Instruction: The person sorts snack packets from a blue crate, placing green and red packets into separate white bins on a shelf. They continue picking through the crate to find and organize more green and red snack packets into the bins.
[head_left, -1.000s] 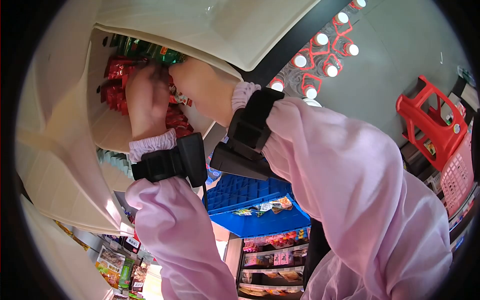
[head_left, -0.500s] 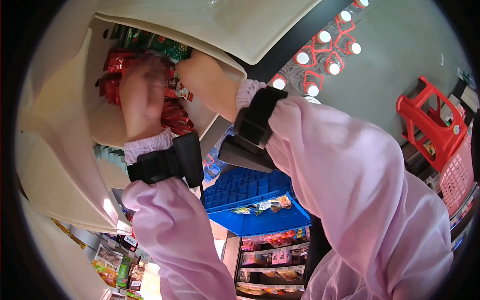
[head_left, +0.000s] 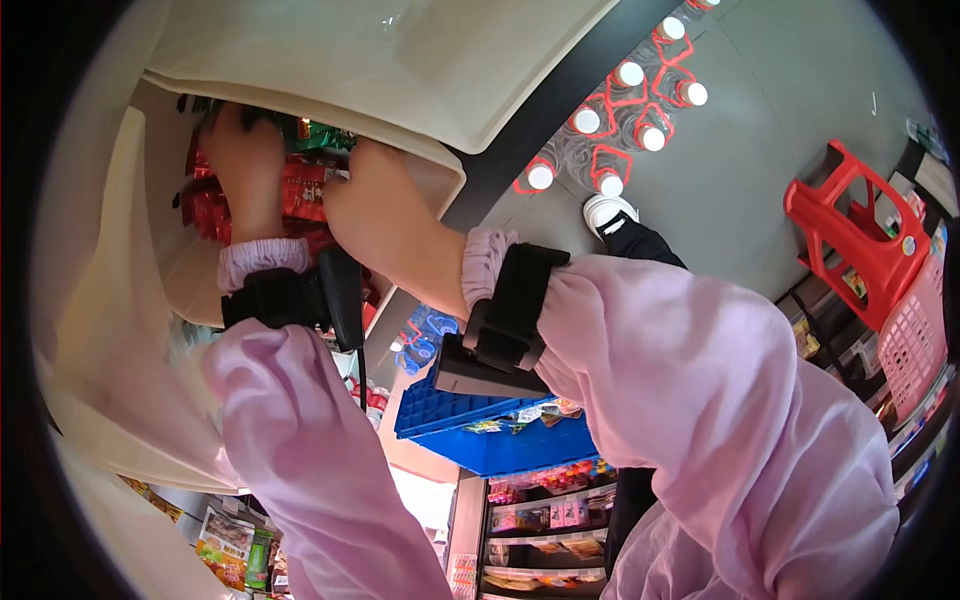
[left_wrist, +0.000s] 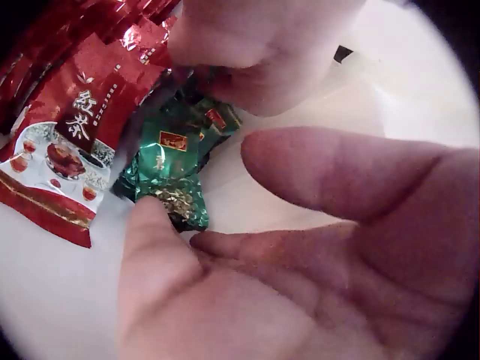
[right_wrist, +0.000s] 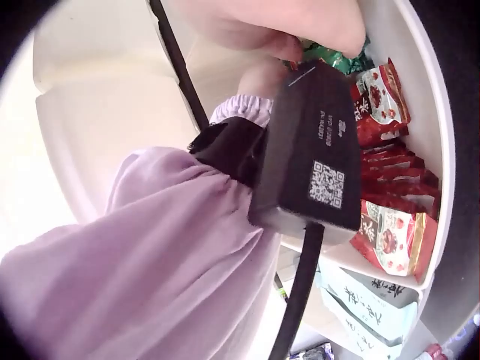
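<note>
In the head view both hands reach into a cream bin (head_left: pixel 430 178) of red packets (head_left: pixel 305 190) and green packets (head_left: pixel 325 135). My left hand (head_left: pixel 245 165) is deeper in, at the left. The left wrist view has its fingers and thumb (left_wrist: pixel 300 277) spread apart, one fingertip against or just before a green packet (left_wrist: pixel 169 154); nothing is gripped. My right hand (head_left: pixel 385 205) is over the bin's right part; in the left wrist view the right hand (left_wrist: pixel 262 45) is bent above the green packets, its fingertips partly hidden. In the right wrist view it (right_wrist: pixel 292 22) is beside green packets (right_wrist: pixel 337 58).
Pale blue packets (right_wrist: pixel 367 300) lie in a compartment below. A cream bin (head_left: pixel 380 50) overhangs the top. Bottles with white caps (head_left: pixel 630 75), a red stool (head_left: pixel 860 235) and a shoe (head_left: pixel 608 212) are on the floor at right. A blue crate (head_left: pixel 500 440) stands below the arms.
The left hand has moved left and farther from the right hand, toward the bin's back corner. The head view has shifted, and a shoe now shows on the floor.
</note>
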